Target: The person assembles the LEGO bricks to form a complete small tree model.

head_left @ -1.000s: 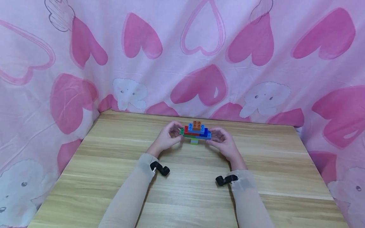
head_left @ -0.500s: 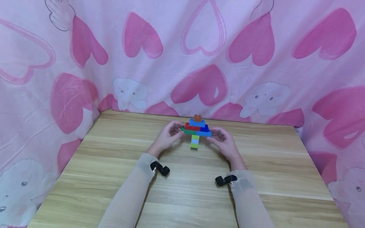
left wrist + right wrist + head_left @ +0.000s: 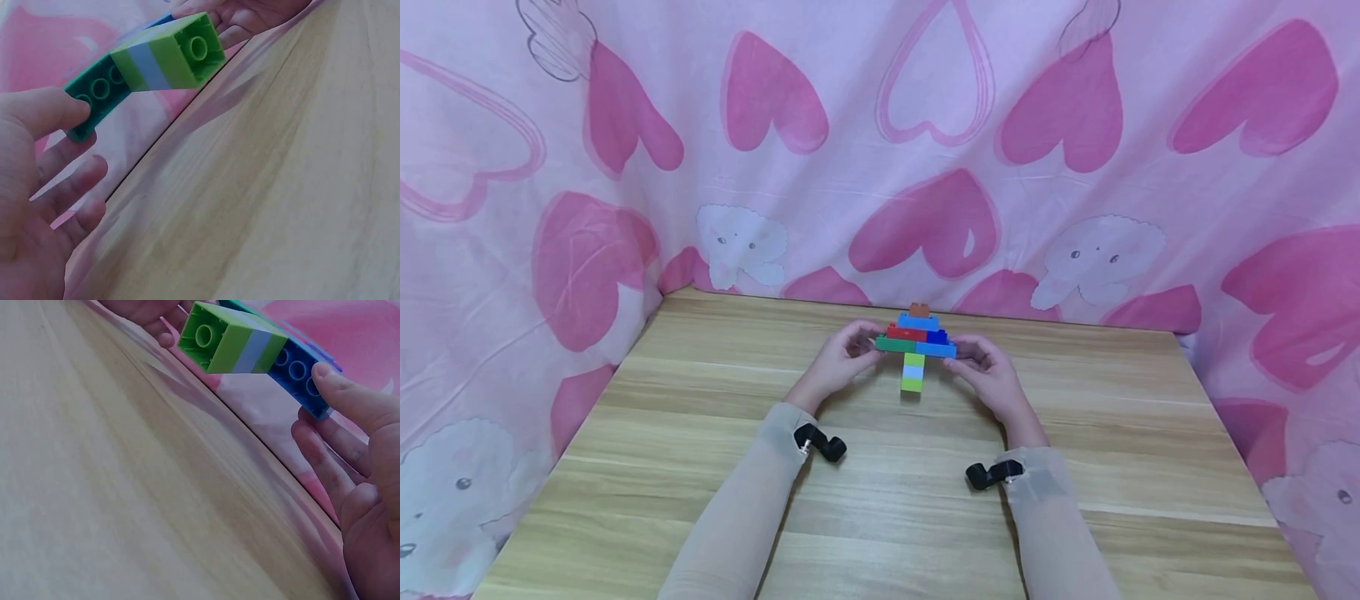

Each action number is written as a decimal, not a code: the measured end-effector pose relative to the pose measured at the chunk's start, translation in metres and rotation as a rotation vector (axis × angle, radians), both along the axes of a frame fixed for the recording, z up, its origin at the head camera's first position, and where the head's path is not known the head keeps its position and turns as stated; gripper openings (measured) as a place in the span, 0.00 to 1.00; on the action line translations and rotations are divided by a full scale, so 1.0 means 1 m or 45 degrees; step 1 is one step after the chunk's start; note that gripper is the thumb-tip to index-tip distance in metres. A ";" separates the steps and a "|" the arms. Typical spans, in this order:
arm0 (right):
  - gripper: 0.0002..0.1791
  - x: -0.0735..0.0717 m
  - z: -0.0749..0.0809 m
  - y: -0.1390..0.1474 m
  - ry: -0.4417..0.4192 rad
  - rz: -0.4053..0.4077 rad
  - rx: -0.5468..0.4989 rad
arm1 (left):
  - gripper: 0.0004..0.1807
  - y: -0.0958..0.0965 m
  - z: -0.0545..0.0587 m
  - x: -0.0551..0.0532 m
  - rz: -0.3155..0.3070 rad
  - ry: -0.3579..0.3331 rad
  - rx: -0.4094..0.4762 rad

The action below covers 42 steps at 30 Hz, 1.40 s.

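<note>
A tree-shaped model of toy building blocks (image 3: 907,333) is held between both hands, its hollow underside facing the wrist cameras. Its stem (image 3: 913,372) is lime and pale blue. Above come a green block (image 3: 896,344) beside a blue block (image 3: 935,351), then red and dark blue, light blue, and an orange-brown top block (image 3: 919,309). My left hand (image 3: 838,358) pinches the outer end of the green block, thumb on its underside in the left wrist view. With thumb and fingers, my right hand (image 3: 991,375) pinches the blue block's outer end. The stem's open bottom (image 3: 204,336) appears raised off the table.
A wooden table (image 3: 895,517) lies under the arms. Its far edge meets a pink curtain (image 3: 820,192) printed with hearts, which also runs along both sides. Black camera mounts (image 3: 822,443) sit on both sleeves.
The model has tipped so its studs turn away and its front face and stem show more fully. The top now sits higher in view. Both hands stay nearly in place.
</note>
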State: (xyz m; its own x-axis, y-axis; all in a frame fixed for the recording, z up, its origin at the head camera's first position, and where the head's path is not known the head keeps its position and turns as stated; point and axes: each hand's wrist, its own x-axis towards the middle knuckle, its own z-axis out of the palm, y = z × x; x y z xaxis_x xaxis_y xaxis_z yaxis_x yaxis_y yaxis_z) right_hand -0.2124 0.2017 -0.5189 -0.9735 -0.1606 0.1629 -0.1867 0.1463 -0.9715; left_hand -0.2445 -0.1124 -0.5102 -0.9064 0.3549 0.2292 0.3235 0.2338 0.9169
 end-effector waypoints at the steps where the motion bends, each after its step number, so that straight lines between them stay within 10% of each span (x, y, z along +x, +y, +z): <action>1: 0.21 -0.001 0.000 0.000 -0.004 0.000 0.012 | 0.20 -0.001 0.000 0.000 0.003 0.007 -0.009; 28: 0.18 -0.005 -0.002 -0.003 0.030 -0.070 0.453 | 0.13 -0.004 -0.004 -0.005 0.037 0.077 -0.425; 37: 0.33 0.001 0.009 0.000 -0.189 -0.112 0.221 | 0.29 -0.013 0.012 0.003 0.116 -0.128 -0.398; 42: 0.33 0.004 0.041 0.021 -0.165 0.030 0.362 | 0.37 -0.033 0.031 0.015 0.147 -0.036 -0.499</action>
